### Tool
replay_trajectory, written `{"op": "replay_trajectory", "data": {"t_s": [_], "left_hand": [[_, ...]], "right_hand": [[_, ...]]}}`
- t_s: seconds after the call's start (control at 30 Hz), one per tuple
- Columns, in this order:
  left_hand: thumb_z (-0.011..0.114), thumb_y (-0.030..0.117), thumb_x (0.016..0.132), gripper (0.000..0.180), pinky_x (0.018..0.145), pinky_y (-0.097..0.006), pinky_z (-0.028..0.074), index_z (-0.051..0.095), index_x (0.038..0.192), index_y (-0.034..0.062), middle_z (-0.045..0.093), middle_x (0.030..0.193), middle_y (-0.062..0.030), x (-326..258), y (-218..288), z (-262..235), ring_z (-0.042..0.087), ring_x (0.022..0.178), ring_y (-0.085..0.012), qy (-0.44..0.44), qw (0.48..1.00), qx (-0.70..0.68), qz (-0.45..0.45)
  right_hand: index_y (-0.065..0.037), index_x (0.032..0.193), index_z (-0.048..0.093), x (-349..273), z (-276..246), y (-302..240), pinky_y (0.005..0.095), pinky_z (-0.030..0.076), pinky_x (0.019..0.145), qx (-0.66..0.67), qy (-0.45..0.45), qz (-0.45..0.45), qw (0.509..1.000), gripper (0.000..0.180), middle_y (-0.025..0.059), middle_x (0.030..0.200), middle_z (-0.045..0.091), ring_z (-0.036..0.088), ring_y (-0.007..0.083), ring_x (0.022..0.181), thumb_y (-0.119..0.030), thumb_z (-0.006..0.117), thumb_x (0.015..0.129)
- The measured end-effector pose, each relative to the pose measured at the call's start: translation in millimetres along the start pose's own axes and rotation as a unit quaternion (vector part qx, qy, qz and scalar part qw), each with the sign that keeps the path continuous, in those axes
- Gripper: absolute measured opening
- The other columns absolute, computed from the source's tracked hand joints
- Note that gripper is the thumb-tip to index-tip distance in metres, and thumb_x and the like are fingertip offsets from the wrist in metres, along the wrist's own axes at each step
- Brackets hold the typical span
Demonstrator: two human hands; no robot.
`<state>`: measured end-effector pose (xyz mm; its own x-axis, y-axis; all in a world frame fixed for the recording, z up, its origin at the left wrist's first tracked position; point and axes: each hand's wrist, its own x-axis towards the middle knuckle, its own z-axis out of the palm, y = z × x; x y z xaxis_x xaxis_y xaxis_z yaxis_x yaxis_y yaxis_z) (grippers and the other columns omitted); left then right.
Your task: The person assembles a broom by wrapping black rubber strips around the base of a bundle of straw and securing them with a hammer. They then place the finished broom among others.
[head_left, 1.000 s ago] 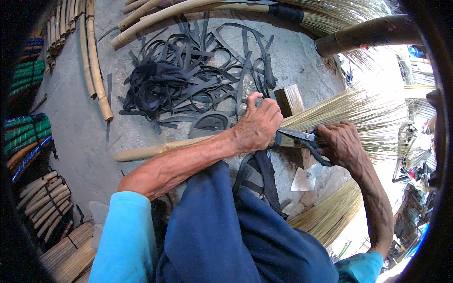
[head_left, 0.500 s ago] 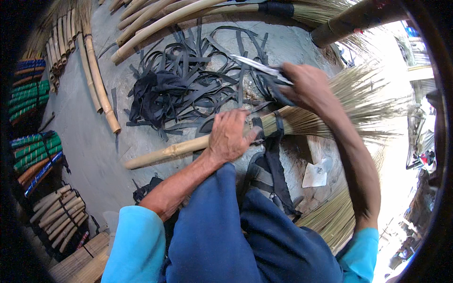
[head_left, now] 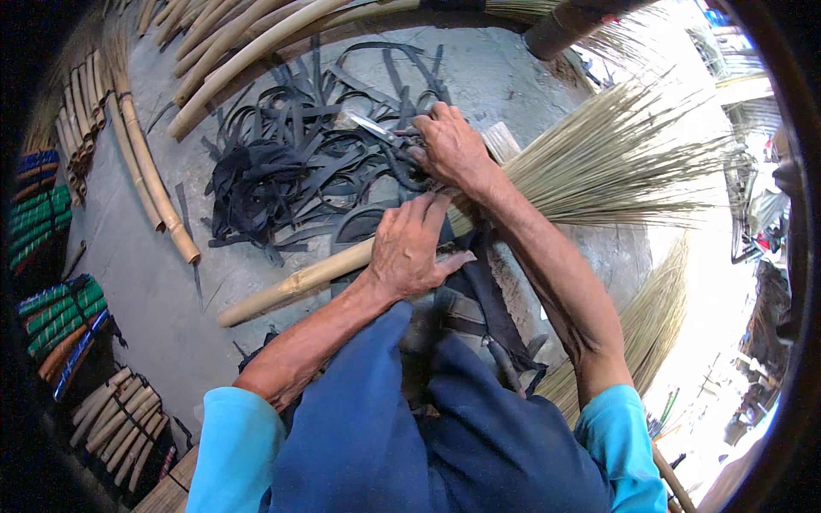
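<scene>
Broom (head_left: 599, 162) first, lying right under the left hand (head_left: 409, 248): smooth, pale bamboo handle (head_left: 295, 286) running out to the left of that grip and a little nearer the body, round and thick, with a raised joint ring partway along. On the other side of the hands, dry straw bristles (head_left: 633, 184) fan wide to the right, thin, stiff and straight, greenish-tan, fraying at the tips. And the left hand lies palm-down over the handle's inner end, fingers side by side across the top, thumb stretched away to the right; whether they close underneath, I cannot tell. Up to the right hand (head_left: 449, 150) now, just beyond the left one, fingers curled shut around the dark grips of a pair of scissors (head_left: 372, 126), shiny metal blades pointing away to the left. Straight below those blades, a tangle of flat, matte black strips (head_left: 342, 162), looping and crossing, with a crumpled dark bunch (head_left: 256, 184) left of both hands. Just right of the right hand, a rough wooden block (head_left: 500, 141) peeks out by the straw. Further beyond the grips, long curved bamboo poles (head_left: 248, 68); well off to the left, green-wrapped bundles (head_left: 64, 316) and tied pale sticks (head_left: 124, 423).
</scene>
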<state>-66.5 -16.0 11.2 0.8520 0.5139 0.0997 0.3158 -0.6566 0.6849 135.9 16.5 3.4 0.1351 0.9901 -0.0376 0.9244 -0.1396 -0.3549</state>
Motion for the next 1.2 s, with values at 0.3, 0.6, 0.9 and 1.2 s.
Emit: {"op": "replay_trajectory", "data": {"t_s": [0.3, 0.6, 0.9, 1.2], "left_hand": [[0.086, 0.052, 0.091, 0.078, 0.079, -0.055, 0.062, 0.06, 0.144, 0.0014, 0.071, 0.116, -0.0207, 9, -9, 7, 0.077, 0.096, -0.043, 0.01, 0.999, 0.017, -0.039], [0.085, 0.05, 0.095, 0.074, 0.083, -0.054, 0.063, 0.06, 0.146, 0.003, 0.073, 0.121, -0.0221, 16, -8, 7, 0.078, 0.099, -0.0457, 0.017, 1.0, 0.003, -0.019], [0.08, 0.05, 0.101, 0.062, 0.085, -0.054, 0.062, 0.067, 0.138, 0.0025, 0.077, 0.115, -0.0256, 24, -18, 5, 0.077, 0.101, -0.0484, -0.039, 0.994, -0.08, -0.069], [0.079, 0.043, 0.101, 0.067, 0.1, -0.044, 0.057, 0.063, 0.151, 0.0025, 0.075, 0.127, -0.0226, 73, -45, -42, 0.074, 0.114, -0.0377, -0.017, 0.984, -0.124, -0.123]], "right_hand": [[-0.002, 0.115, 0.071, -176, -57, -52, 0.0491, 0.055, 0.1, 0.151, 0.189, 0.134, 0.961, 0.026, 0.0188, 0.118, 0.071, 0.067, 0.04, 0.113, -0.01, 0.08, 0.092], [0.001, 0.121, 0.074, -212, 43, 2, 0.0413, 0.056, 0.093, 0.376, 0.101, 0.293, 0.873, 0.03, 0.014, 0.106, 0.074, 0.07, 0.0278, 0.1, -0.024, 0.075, 0.105], [0.0, 0.113, 0.076, -223, 28, 10, 0.0359, 0.054, 0.082, 0.448, 0.146, 0.379, 0.796, 0.031, 0.0093, 0.089, 0.073, 0.063, 0.0164, 0.086, -0.03, 0.071, 0.11], [0.004, 0.099, 0.067, -134, 10, -10, 0.0419, 0.05, 0.069, 0.427, 0.199, 0.276, 0.838, 0.035, 0.0158, 0.075, 0.06, 0.053, 0.02, 0.071, -0.029, 0.069, 0.112]]}}
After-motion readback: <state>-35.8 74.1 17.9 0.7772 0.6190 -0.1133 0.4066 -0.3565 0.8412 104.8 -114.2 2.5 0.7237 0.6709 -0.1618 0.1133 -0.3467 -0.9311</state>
